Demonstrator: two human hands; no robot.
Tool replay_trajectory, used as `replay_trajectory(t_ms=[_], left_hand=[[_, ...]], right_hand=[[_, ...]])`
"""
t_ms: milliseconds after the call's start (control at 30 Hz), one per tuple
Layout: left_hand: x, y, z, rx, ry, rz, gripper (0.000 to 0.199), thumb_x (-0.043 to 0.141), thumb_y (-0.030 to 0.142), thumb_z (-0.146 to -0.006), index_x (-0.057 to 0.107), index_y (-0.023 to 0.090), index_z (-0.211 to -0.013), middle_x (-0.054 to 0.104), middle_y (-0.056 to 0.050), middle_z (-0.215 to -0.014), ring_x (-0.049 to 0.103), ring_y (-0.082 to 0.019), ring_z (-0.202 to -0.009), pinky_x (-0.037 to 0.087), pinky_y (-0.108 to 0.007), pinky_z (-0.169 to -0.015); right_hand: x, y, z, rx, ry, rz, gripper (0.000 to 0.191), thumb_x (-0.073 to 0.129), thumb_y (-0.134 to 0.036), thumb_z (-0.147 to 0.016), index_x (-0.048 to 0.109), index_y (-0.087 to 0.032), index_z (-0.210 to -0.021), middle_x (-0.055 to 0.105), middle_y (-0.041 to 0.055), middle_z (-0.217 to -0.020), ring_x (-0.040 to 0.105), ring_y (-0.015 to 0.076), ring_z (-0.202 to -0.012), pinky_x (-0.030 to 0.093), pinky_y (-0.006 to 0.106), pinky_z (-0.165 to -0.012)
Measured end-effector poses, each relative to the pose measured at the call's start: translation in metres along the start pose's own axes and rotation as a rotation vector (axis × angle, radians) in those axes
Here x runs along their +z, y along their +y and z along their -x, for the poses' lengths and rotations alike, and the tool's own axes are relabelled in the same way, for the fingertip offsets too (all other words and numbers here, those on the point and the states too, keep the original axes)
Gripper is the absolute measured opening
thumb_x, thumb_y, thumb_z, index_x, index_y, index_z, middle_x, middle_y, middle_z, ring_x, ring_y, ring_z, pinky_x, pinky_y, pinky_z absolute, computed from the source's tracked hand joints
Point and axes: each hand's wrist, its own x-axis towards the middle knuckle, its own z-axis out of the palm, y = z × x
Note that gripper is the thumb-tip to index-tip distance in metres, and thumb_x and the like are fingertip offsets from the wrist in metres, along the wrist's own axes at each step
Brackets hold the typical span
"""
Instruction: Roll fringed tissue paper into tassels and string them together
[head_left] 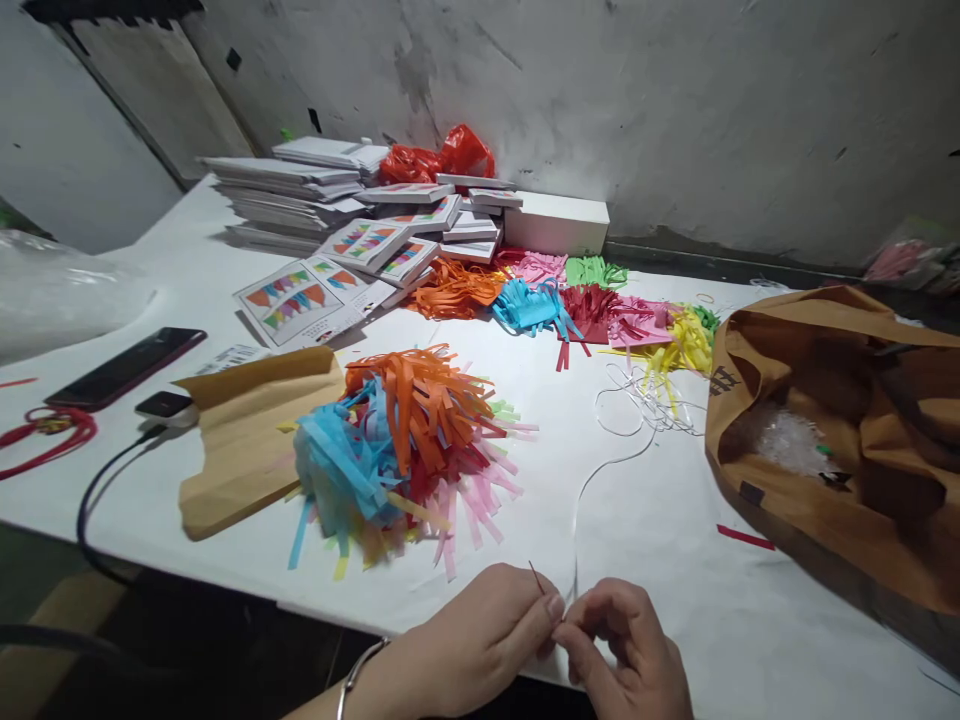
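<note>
White paper covers the tabletop (660, 560) under a scuffed grey wall. At the near edge, the left hand (480, 640) and right hand (630, 650) meet, each grip pressed together, thumb and fingertip pinching a thin needle (537, 578) whose reddish tip pokes up between them. A fine white thread (592, 480) rises from the hands and curls across the tabletop. Just beyond lies a heap of fringed paper tassels (405, 440), orange, blue, pink and yellow, beside a brown paper sheet (247, 440). Further back, more coloured tassels (585, 310) lie in a row, near stacked printed cards (360, 220). An open brown bag (832, 440) sits at the right; a phone (124, 367) lies at the left.
</note>
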Motion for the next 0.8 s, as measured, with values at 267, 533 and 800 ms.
replay_trajectory(t_ms=[267, 533, 800], left_hand=[[-0.003, 0.015, 0.003, 0.071, 0.092, 0.099, 0.061, 0.022, 0.056, -0.103, 0.062, 0.020, -0.075, 0.064, -0.005, -0.074, 0.056, -0.017, -0.069, 0.048, -0.026, -0.071], [-0.022, 0.001, -0.003, 0.047, 0.226, 0.254, 0.058, 0.028, 0.056, -0.103, 0.059, 0.018, -0.073, 0.058, -0.002, -0.066, 0.054, -0.015, -0.062, 0.044, -0.025, -0.060], [-0.032, -0.003, -0.016, 0.124, 0.453, 0.710, 0.052, 0.049, 0.058, -0.097, 0.075, 0.014, -0.086, 0.070, -0.010, -0.086, 0.064, -0.019, -0.074, 0.056, -0.026, -0.061]], right_hand=[[0.000, 0.013, -0.021, -0.215, -0.258, 0.001, 0.115, 0.085, -0.066, -0.059, 0.029, -0.033, -0.153, 0.050, 0.0151, -0.148, 0.054, 0.0332, -0.132, 0.052, 0.048, -0.101], [0.018, 0.010, -0.014, 0.048, -0.492, -0.030, 0.040, 0.053, -0.053, -0.093, 0.071, -0.021, -0.077, 0.057, -0.0032, -0.059, 0.054, 0.0115, -0.054, 0.039, 0.020, -0.049], [-0.056, -0.010, -0.041, -0.186, -0.446, 0.243, 0.041, 0.040, -0.043, -0.103, 0.063, -0.022, -0.077, 0.058, -0.0032, -0.063, 0.055, 0.0100, -0.057, 0.040, 0.018, -0.057]])
